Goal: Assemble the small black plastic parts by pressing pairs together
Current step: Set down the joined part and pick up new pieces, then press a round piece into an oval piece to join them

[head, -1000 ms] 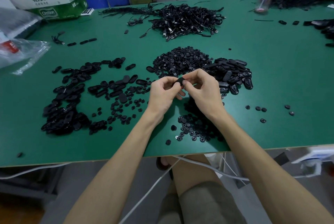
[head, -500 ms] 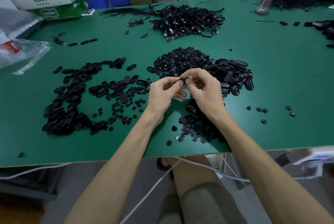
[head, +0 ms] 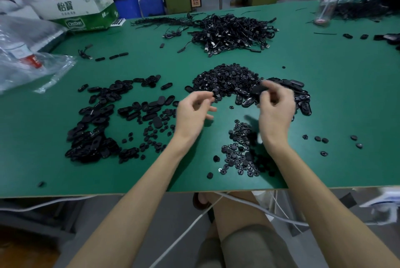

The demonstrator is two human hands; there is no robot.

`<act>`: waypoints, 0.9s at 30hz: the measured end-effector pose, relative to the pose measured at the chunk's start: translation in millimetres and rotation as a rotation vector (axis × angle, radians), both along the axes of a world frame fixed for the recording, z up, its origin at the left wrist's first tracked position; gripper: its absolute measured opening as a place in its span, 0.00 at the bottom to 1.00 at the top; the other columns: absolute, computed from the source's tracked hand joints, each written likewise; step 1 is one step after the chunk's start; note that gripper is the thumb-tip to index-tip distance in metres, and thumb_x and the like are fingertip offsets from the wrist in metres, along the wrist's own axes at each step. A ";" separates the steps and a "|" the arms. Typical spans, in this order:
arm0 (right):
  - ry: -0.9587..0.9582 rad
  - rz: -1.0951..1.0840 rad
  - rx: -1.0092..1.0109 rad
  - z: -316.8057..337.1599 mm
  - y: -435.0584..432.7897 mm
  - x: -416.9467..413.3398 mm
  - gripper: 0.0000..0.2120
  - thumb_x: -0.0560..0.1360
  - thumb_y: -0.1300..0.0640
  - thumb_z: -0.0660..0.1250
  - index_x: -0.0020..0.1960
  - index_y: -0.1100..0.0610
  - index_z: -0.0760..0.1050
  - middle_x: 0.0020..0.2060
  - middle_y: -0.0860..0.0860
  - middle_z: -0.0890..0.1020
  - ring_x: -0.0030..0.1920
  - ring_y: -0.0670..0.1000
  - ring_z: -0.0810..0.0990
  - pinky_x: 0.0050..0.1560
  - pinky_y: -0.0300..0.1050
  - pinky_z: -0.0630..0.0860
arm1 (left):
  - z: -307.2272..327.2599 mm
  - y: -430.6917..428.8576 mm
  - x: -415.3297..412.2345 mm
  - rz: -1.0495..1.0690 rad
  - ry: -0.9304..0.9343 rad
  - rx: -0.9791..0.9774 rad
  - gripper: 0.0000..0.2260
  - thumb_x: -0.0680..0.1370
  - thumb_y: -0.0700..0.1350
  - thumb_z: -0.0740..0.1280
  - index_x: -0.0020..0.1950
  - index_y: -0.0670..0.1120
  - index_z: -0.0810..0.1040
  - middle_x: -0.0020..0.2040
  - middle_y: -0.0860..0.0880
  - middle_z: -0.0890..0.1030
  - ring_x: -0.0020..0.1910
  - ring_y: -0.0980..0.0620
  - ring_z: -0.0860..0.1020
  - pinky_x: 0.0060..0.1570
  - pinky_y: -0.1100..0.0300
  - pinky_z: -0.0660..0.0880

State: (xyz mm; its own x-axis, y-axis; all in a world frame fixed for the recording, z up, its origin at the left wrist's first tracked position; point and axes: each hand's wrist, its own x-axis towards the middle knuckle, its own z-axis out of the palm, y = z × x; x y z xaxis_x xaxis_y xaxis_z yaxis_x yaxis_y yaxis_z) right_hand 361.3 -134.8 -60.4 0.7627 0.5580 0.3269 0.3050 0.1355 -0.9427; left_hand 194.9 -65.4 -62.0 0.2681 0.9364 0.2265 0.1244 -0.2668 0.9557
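My right hand is raised over the green table and pinches a black oval part between thumb and fingers; it is motion-blurred. My left hand hovers apart from it, fingers loosely curled, with nothing visible in it. Behind the hands lie a heap of small round parts and a cluster of oval shells. Round discs are scattered near the front edge between my forearms. A spread of oval parts lies to the left.
A tangle of black cables lies at the back centre. Clear plastic bags and a green-and-white carton sit at the back left, a clear bottle at the back right. A few loose discs lie at the right.
My hands were together at the centre, both pinching one black part. They have pulled apart: the right hand moved right and back with the part, the left let go and drifted left.
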 end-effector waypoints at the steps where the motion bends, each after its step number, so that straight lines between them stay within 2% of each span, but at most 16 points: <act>1: 0.058 -0.043 0.008 0.8 0.4 3.2 0.15 0.83 0.63 0.62 0.68 0.57 0.77 0.59 0.49 0.73 0.58 0.48 0.78 0.59 0.46 0.79 | 1.9 6.2 -11.5 0.054 0.058 0.019 0.10 0.83 0.35 0.63 0.60 0.44 0.81 0.54 0.48 0.84 0.46 0.54 0.85 0.43 0.59 0.83; 2: 0.092 -0.056 0.011 0.6 0.7 5.2 0.19 0.83 0.63 0.61 0.74 0.57 0.72 0.62 0.50 0.71 0.61 0.47 0.77 0.60 0.40 0.78 | 4.1 12.9 -24.8 0.112 0.131 0.037 0.12 0.83 0.33 0.61 0.60 0.44 0.81 0.55 0.48 0.84 0.45 0.56 0.85 0.44 0.61 0.82; 4: 0.091 -0.014 -0.016 -2.4 0.8 5.1 0.28 0.83 0.63 0.61 0.81 0.56 0.60 0.70 0.52 0.66 0.64 0.41 0.74 0.58 0.30 0.74 | 9.5 25.6 -53.8 0.227 0.312 0.082 0.16 0.82 0.30 0.59 0.62 0.44 0.80 0.57 0.48 0.82 0.48 0.57 0.83 0.54 0.60 0.81; 6: 0.038 0.047 -0.081 -4.4 0.9 0.5 0.32 0.83 0.63 0.60 0.84 0.53 0.53 0.78 0.52 0.60 0.62 0.33 0.71 0.57 0.28 0.72 | 14.9 38.7 -83.4 0.343 0.519 0.150 0.19 0.80 0.27 0.58 0.65 0.43 0.78 0.62 0.46 0.80 0.58 0.53 0.80 0.65 0.59 0.76; 7: 0.011 0.065 -0.102 -4.4 0.9 -2.0 0.32 0.83 0.63 0.60 0.84 0.52 0.53 0.80 0.52 0.59 0.62 0.33 0.71 0.60 0.29 0.72 | 16.7 45.8 -98.3 0.404 0.636 0.182 0.21 0.79 0.26 0.58 0.66 0.42 0.78 0.65 0.44 0.79 0.62 0.50 0.78 0.67 0.58 0.73; 8: -0.010 0.073 -0.107 -3.9 1.0 -3.3 0.32 0.83 0.64 0.59 0.84 0.52 0.54 0.80 0.52 0.58 0.64 0.35 0.71 0.63 0.32 0.71 | 17.7 53.0 -113.2 0.462 0.762 0.209 0.22 0.78 0.25 0.59 0.68 0.40 0.76 0.66 0.42 0.77 0.65 0.47 0.75 0.69 0.56 0.71; 10: -0.039 0.078 -0.099 -2.8 0.9 -4.3 0.28 0.82 0.65 0.60 0.81 0.55 0.62 0.76 0.53 0.66 0.66 0.41 0.72 0.67 0.37 0.72 | 18.7 65.7 -139.9 0.534 1.027 0.231 0.20 0.76 0.25 0.61 0.67 0.35 0.74 0.66 0.35 0.73 0.66 0.38 0.71 0.68 0.46 0.70; 13: -0.116 0.119 -0.142 -4.1 1.1 -4.9 0.18 0.82 0.64 0.63 0.71 0.57 0.75 0.64 0.52 0.76 0.61 0.47 0.78 0.63 0.45 0.78 | 18.1 75.6 -166.7 0.557 1.313 0.150 0.10 0.77 0.28 0.62 0.58 0.32 0.74 0.63 0.29 0.73 0.64 0.31 0.70 0.65 0.39 0.68; 16: -0.267 0.226 -0.236 -9.1 3.8 -4.7 0.13 0.81 0.59 0.67 0.65 0.54 0.80 0.61 0.50 0.77 0.57 0.51 0.80 0.61 0.48 0.78 | 12.7 78.3 -178.7 0.551 1.419 0.167 0.04 0.79 0.30 0.62 0.50 0.35 0.75 0.59 0.30 0.75 0.61 0.32 0.72 0.63 0.40 0.68; 18: -0.373 0.311 -0.291 -13.5 6.8 -4.3 0.13 0.81 0.56 0.69 0.64 0.53 0.81 0.62 0.50 0.78 0.63 0.52 0.75 0.64 0.48 0.75 | 8.8 81.6 -183.1 0.560 1.445 0.218 0.03 0.80 0.31 0.62 0.51 0.35 0.75 0.58 0.30 0.76 0.60 0.32 0.72 0.61 0.41 0.68; 21: -0.508 0.437 -0.344 -18.0 9.8 -5.7 0.15 0.80 0.50 0.70 0.67 0.50 0.79 0.65 0.48 0.77 0.70 0.51 0.67 0.68 0.44 0.65 | 6.0 86.5 -187.0 0.577 1.437 0.257 0.04 0.81 0.34 0.64 0.53 0.33 0.76 0.58 0.30 0.76 0.60 0.31 0.72 0.61 0.40 0.68; 24: -0.734 0.551 -0.401 -20.6 12.1 -9.3 0.23 0.82 0.46 0.65 0.76 0.47 0.71 0.74 0.44 0.72 0.75 0.51 0.61 0.77 0.51 0.60 | 7.3 89.4 -187.0 0.573 1.412 0.279 0.07 0.83 0.37 0.63 0.54 0.32 0.76 0.57 0.29 0.76 0.59 0.31 0.73 0.60 0.39 0.67; 27: -0.978 0.675 -0.526 -23.9 14.4 -15.7 0.28 0.83 0.38 0.55 0.82 0.40 0.56 0.82 0.38 0.56 0.82 0.48 0.50 0.81 0.56 0.50 | 8.8 89.8 -184.4 0.536 1.413 0.291 0.04 0.82 0.33 0.62 0.50 0.33 0.75 0.49 0.30 0.79 0.52 0.31 0.76 0.53 0.40 0.69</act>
